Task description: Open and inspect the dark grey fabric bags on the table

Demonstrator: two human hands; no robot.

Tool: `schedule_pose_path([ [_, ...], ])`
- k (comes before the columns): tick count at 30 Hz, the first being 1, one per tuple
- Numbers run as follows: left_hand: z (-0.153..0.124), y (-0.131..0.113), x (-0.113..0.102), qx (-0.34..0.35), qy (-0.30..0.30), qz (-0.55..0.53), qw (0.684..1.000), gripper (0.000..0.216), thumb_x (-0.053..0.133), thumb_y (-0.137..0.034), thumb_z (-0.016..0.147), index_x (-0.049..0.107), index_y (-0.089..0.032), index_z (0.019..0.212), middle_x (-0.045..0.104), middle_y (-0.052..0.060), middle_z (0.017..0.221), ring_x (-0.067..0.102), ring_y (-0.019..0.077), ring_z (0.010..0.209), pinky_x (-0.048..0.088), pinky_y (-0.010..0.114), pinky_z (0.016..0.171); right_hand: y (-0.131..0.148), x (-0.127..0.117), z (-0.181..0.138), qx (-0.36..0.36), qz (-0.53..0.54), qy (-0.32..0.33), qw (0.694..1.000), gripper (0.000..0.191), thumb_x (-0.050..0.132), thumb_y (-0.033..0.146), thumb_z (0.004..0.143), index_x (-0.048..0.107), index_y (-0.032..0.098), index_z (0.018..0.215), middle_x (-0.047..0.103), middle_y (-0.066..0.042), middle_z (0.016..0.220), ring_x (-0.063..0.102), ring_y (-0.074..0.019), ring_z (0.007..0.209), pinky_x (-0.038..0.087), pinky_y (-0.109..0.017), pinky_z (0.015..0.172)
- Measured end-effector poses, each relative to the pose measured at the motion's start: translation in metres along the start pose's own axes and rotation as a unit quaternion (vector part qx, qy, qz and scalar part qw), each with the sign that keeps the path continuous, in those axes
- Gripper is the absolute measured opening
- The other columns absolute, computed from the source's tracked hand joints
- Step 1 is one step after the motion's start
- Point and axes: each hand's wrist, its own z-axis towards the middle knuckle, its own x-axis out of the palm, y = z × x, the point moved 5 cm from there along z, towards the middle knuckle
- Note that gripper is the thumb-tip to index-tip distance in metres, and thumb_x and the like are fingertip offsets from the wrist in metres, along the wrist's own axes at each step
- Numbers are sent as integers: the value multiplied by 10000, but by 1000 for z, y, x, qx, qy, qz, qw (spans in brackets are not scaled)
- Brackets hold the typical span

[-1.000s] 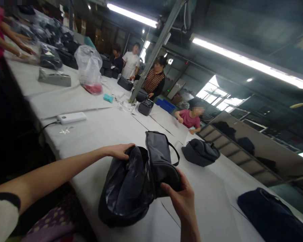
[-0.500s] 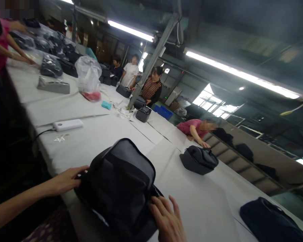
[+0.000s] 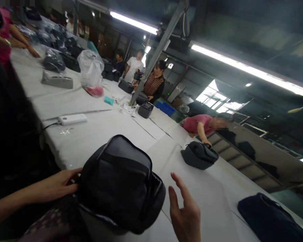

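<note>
Bag sits at the near edge of the counter, partly overhanging toward the lap, dark mesh-looking panel up.

Left hand is on the bag's left rim, fingers curled against the edge. Looks like a pinch on the rim or zipper line, but the fingertips are hidden behind the bag, so can't confirm an actual grip. That hand seems to be what keeps the bag from sliding off the edge.

Right hand is off the bag, just beside its right side. It's spread open, palm turned in, holding nothing.

Open room: bare white counter to the right of and beyond the bag, up to a second bag. A person in a pink top leans over the far edge with a hand at that second bag. A dark blue bundle lies near the right edge, well apart.

To the left beyond the bag there's a white power bank with a cable running off the left edge, and a few small clips near it. Further up the counter:
- clear plastic bag with something red inside
- grey dispenser
- more dark bags, with people standing at them

A steel post comes down onto the counter mid-way.

The near edge is the tight spot: the bag has no margin there.
</note>
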Motion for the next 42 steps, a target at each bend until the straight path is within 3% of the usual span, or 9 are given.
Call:
schedule_pose_path([
  [5, 6, -11, 1, 8, 28, -7, 1000, 444, 480, -225, 838, 580, -238, 1270, 675, -4, 1182, 651, 232, 980, 507, 261, 850, 43, 48, 15, -21, 17, 96, 995, 576, 537, 377, 914, 359, 176, 1424, 577, -132, 1308, 576, -291, 1163, 534, -470, 963],
  [7, 4, -14, 0, 16, 24, -21, 999, 427, 479, -222, 843, 586, -229, 1256, 677, 0, 1173, 650, 226, 984, 507, 266, 853, 49, 71, 18, -40, -7, 156, 987, 454, 519, 316, 905, 470, 200, 1341, 631, -114, 1190, 616, -299, 1045, 560, -469, 859],
  [9, 2, -15, -1, 24, 19, -31, 999, 400, 471, -206, 842, 605, -214, 1219, 684, 7, 1147, 644, 220, 998, 497, 273, 877, 46, 78, 21, -33, -5, 153, 988, 276, 464, 289, 911, 602, 224, 1140, 656, -77, 1023, 639, -263, 901, 559, -420, 766],
  [14, 1, -4, -8, 9, -20, -17, 1000, 324, 454, -226, 837, 643, -179, 1096, 700, 28, 1049, 634, 225, 956, 485, 292, 855, 11, 56, 19, 40, 18, 33, 999, 251, 420, 350, 880, 641, 247, 939, 673, -33, 803, 652, -210, 720, 532, -320, 677],
  [23, 7, 6, -11, -1, -25, -22, 999, 306, 477, -262, 825, 641, -155, 1061, 691, 35, 973, 613, 223, 870, 475, 300, 783, -20, 52, 10, 161, -28, 69, 984, 392, 402, 485, 823, 647, 255, 1024, 713, -55, 826, 682, -272, 739, 520, -350, 643],
  [29, -2, 2, -8, 8, -22, -63, 998, 293, 489, -269, 841, 646, -172, 1068, 705, 25, 988, 635, 220, 899, 488, 285, 794, -47, 34, 8, 237, 9, -4, 971, 399, 458, 528, 738, 642, 273, 985, 714, -35, 902, 665, -280, 831, 508, -369, 719],
  [34, -4, 3, -9, -4, -33, -78, 996, 360, 529, -381, 856, 606, -201, 1158, 675, 45, 1153, 601, 255, 1073, 458, 334, 952, -85, 17, -3, 338, 34, -4, 940, 542, 510, 560, 711, 611, 255, 1148, 669, -7, 673, 519, -203, 495, 413, -313, 464],
  [39, 4, 22, -2, -57, -28, -215, 975, 684, 376, -707, 864, 364, -299, 1413, 379, 78, 1515, 415, 298, 1334, 368, 434, 1076, -96, 15, 0, 337, 42, 6, 941, 603, 499, 570, 710, 644, 181, 1148, 715, -85, 963, 632, -306, 931, 502, -331, 662],
  [42, 17, 38, 21, -91, -2, -364, 927, 772, 348, -741, 857, 158, -328, 1481, 266, 109, 1571, 480, 271, 1293, 404, 421, 1041, -101, 16, 5, 347, 51, 10, 936, 629, 480, 585, 730, 659, 142, 1138, 722, -108, 975, 641, -311, 922, 517, -335, 638],
])
